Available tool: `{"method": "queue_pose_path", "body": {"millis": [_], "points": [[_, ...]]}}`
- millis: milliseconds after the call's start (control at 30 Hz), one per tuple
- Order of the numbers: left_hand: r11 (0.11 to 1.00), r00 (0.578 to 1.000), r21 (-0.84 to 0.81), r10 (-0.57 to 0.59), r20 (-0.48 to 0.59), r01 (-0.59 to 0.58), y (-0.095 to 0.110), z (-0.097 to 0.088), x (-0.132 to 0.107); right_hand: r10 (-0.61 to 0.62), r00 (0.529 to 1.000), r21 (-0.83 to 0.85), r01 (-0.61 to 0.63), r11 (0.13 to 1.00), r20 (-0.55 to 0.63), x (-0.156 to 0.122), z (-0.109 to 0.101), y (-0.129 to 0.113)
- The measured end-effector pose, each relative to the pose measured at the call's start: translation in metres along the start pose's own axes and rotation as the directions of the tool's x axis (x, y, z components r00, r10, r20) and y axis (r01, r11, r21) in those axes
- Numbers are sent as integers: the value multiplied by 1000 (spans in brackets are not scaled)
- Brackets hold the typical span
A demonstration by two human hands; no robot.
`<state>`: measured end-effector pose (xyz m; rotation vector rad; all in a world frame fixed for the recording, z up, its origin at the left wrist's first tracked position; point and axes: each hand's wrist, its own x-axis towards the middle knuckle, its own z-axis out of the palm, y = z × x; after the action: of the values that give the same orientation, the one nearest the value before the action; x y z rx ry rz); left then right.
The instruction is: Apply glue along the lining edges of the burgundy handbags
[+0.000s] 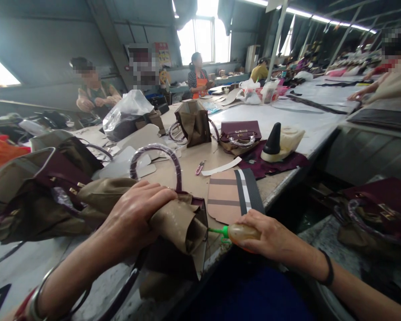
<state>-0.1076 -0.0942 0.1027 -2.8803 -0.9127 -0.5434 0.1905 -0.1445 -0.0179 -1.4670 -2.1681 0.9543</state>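
Observation:
Under my left hand [138,211] lies a handbag [180,225] of olive-brown fabric with burgundy panels, tipped on its side at the table's near edge. My left fingers are closed over its folded fabric. One plastic-wrapped handle [155,149] arches up behind that hand. A squeeze glue bottle [243,232] with amber contents and a green nozzle is gripped in my right hand [265,234]. The nozzle tip points left, at the bag's open edge; whether it touches the edge I cannot tell.
Beyond the bag are a striped panel [225,191], a pink-handled cutter [200,167], a white strip [222,166] and a black cone-topped container [274,142]. More handbags [194,122] stand at the back and left. A bag [370,214] rests lower right. Several people work around.

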Motion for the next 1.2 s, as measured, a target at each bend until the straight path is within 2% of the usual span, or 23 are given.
{"method": "queue_pose_path", "body": {"millis": [167, 300, 533, 733, 833, 1067, 1200], "points": [[998, 995, 7, 57, -81, -57, 13, 1, -19, 14, 998, 17, -15, 1000, 55, -1, 2, 0], [997, 986, 35, 68, -153, -64, 22, 1, -28, 16, 999, 33, -17, 999, 32, -3, 0, -4], [995, 981, 36, 95, -167, -90, 26, 0, -28, 58, 997, 6, -58, 998, 56, -7, 2, -11], [985, 979, 98, 154, -132, -142, 23, -1, -31, 76, 997, 25, -76, 997, 2, -7, 4, -13], [983, 979, 140, 140, -149, -119, 18, 2, -29, 84, 996, 25, -85, 996, 25, -6, 6, -14], [955, 956, 250, 211, -206, -157, -4, 9, -13, 103, 994, 25, -103, 994, -19, -1, 4, -12], [950, 945, 265, 231, -233, -167, -5, 12, -8, 114, 993, 21, -113, 993, -42, 1, 2, -10]]}}
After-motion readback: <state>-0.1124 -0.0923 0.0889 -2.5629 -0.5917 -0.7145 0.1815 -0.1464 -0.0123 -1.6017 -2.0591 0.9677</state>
